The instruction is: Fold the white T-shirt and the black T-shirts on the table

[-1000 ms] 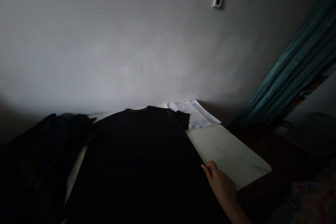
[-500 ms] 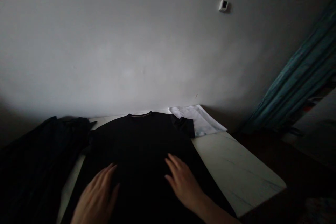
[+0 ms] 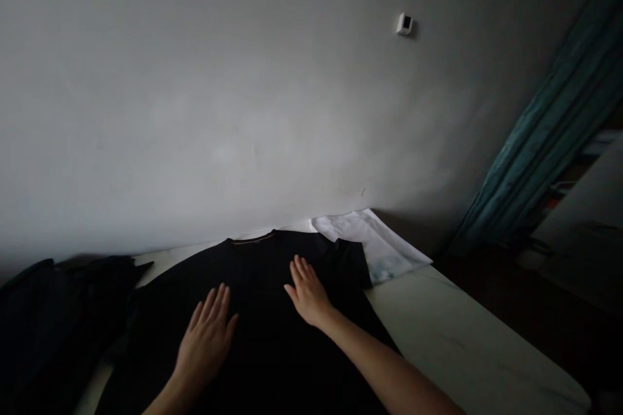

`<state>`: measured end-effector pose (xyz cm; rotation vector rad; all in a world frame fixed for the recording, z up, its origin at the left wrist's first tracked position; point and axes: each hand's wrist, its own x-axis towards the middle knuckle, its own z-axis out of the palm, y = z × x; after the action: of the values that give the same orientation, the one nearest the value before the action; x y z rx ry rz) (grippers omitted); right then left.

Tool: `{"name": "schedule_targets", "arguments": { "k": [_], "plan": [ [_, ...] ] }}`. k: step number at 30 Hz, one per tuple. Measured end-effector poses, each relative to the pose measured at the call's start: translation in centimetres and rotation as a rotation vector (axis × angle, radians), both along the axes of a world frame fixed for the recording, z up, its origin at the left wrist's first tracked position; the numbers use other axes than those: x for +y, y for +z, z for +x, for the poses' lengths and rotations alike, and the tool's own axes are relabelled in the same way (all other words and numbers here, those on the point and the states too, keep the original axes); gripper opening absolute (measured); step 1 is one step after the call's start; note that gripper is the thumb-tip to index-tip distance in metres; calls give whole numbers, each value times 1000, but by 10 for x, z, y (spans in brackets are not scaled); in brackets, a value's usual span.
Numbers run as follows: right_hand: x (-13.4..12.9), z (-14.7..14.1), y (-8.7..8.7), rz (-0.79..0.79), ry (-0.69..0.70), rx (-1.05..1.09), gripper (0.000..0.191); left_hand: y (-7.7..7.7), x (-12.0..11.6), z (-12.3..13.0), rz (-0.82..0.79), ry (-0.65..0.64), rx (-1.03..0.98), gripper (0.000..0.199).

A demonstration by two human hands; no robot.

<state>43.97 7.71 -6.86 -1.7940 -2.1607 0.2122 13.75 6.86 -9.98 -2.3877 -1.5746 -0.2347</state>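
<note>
And there they go: both hands have slid up the black T-shirt [image 3: 257, 279], higher than they sat half a second ago and now closing on the collar [image 3: 252, 240]. The shirt lies spread flat on the desk [image 3: 467, 337], neckline at 12 o'clock, body running back toward the person. The left hand [image 3: 207, 337] is open, palm down, fingers fanned across the chest. The right hand [image 3: 309, 292] is open too, resting flat near the shoulder. Neither is gripping, and bare black cloth shows between them. At 1 o'clock, the shirt's short sleeve [image 3: 351, 264] overlaps a folded white cloth [image 3: 374, 240]. A dark heap of clothing [image 3: 58, 318] sits just beside the shirt at 9 o'clock. Farther out at 2 o'clock hangs a teal curtain [image 3: 545, 123].
</note>
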Motion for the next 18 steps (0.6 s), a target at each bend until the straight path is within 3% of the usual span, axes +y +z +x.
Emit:
{"name": "schedule_targets", "arguments": {
  "k": [3, 5, 9, 11, 14, 18],
  "plan": [
    [59, -9, 8, -58, 260, -7, 57, -4, 51, 34, 13, -64, -27, 53],
    [92, 5, 13, -97, 300, -51, 54, -9, 88, 19, -10, -118, 6, 50],
    [134, 34, 14, -119, 107, -98, 58, -19, 149, -48, -28, -122, 15, 54],
    [146, 33, 10, -82, 143, -87, 62, -22, 170, -68, -34, -137, 2, 57],
    [160, 23, 3, -57, 247, -73, 60, -19, 192, -78, -93, -186, 8, 54],
    [172, 19, 6, -34, 21, -84, 52, 11, 202, -68, -194, -47, -33, 52]
  ]
}}
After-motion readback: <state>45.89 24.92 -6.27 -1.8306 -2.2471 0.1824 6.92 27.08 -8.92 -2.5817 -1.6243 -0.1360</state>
